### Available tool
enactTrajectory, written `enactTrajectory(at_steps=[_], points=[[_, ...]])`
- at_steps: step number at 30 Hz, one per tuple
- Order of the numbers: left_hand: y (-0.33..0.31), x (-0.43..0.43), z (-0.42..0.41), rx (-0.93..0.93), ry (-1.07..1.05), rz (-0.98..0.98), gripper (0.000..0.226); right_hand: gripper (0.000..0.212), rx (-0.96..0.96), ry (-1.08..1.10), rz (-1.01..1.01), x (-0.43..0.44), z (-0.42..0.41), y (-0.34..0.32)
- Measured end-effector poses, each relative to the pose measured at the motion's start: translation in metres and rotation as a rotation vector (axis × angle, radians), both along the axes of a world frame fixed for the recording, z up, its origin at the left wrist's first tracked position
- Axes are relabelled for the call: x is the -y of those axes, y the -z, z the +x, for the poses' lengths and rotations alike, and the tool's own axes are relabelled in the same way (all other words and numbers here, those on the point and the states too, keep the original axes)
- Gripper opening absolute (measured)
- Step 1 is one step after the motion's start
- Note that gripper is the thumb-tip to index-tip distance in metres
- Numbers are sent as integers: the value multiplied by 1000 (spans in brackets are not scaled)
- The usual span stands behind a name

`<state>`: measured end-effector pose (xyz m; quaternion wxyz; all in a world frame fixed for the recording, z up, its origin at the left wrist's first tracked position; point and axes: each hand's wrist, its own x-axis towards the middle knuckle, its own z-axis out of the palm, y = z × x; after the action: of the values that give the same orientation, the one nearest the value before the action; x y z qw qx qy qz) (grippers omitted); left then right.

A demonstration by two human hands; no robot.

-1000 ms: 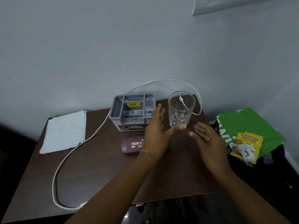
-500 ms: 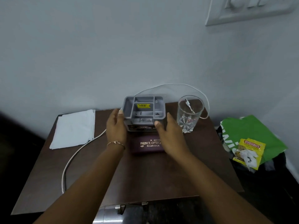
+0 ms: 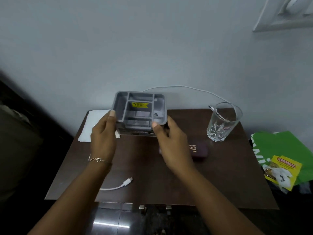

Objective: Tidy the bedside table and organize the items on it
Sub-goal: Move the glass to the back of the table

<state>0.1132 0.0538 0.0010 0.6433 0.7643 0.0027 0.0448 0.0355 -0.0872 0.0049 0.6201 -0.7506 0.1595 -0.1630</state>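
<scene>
1. Bottom of frame: two bare forearms reaching up from the lower edge, a thin bracelet (image 3: 97, 159) on the left wrist.
2. Lower centre: white cable plug (image 3: 127, 181) lying loose on the brown surface (image 3: 152, 184), between the forearms.
3. Centre left: left grip (image 3: 103, 138) curled round the left side of the grey organizer (image 3: 140, 111), one nail showing at its near-left rim.
4. Centre: right grip (image 3: 171, 143) clasping the organizer's near-right corner, the other fingers tucked behind it, out of sight.
5. Just above centre: organizer held between both grips, open top tilted toward the camera, yellow label (image 3: 140, 104) in a middle compartment. Base touching the surface or not: cannot tell.
6. Right of centre: purple case (image 3: 199, 150) flat on the surface, partly hidden by the right wrist.
7. Centre left, farther back: white cloth (image 3: 89, 128) behind the left grip.
8. Right, farther back: clear glass (image 3: 221, 122) upright, white cable (image 3: 186, 87) arching along the wall and dropping into it.
9. Far right, off the surface: green bag (image 3: 279, 150) with a yellow packet (image 3: 281, 173) on it.
</scene>
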Motion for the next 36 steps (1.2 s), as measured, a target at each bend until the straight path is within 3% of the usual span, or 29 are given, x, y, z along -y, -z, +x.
enactTrajectory(at_steps=[7, 20, 23, 25, 29, 32, 36], points=[[15, -65, -38, -84, -18, -70, 28, 30, -102, -132, -10, -53, -28, 20], [42, -78, -52, -159, -7, -111, 34, 44, -226, -139, -79, -71, -35, 43], [40, -85, -52, -160, 27, -99, 34, 59, -279, -117, -146, -67, -40, 31], [39, -94, -46, -151, -14, -74, 30, 58, -204, -45, -189, -63, -36, 18], [42, -124, -13, -153, -152, 6, 21, 36, -41, 48, -234, -50, 14, -11], [46, -139, 30, -223, -187, 80, 20, 26, -243, -29, -73, -43, 81, -27], [55, -146, 90, -356, -146, 250, 35, 33, -472, -180, 202, -41, 157, -17]])
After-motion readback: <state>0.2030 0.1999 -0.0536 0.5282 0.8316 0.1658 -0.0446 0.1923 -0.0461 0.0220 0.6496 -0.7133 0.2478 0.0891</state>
